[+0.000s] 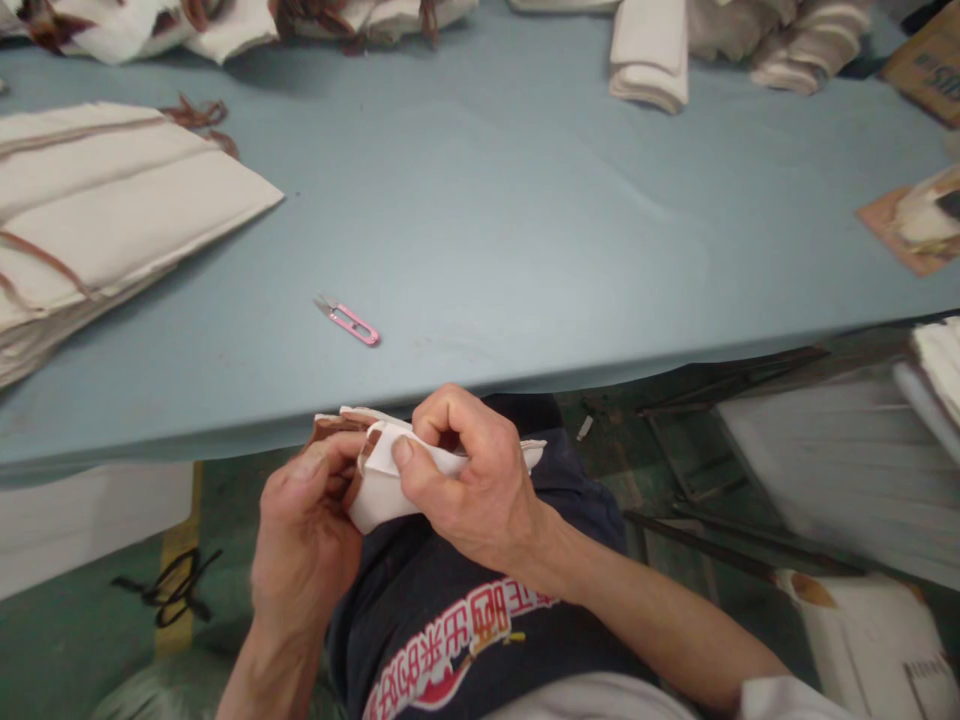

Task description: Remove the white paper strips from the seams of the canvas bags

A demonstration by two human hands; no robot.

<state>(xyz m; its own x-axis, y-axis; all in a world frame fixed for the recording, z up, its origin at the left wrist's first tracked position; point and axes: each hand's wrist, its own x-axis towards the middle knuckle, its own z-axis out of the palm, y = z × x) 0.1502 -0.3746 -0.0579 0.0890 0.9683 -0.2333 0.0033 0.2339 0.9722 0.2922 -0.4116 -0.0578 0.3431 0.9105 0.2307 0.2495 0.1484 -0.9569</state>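
Observation:
Between my two hands, over my lap and just before the table's edge, is a folded piece of white fabric with brown trim showing at its left end. My left hand grips its left side, fingers curled at the brown edge. From the right, my right hand pinches the fabric, thumb pressed on top. The fingertips under the cloth are hidden. On the table beyond lies a pair of pink thread snips, blades pointing left, touched by neither hand.
A blue-green cloth covers the table. Stacked cream fabric pieces with brown ties lie at left. Folded white pieces and a cardboard box are at the back. A metal frame stands at lower right; a black cord lies on the floor.

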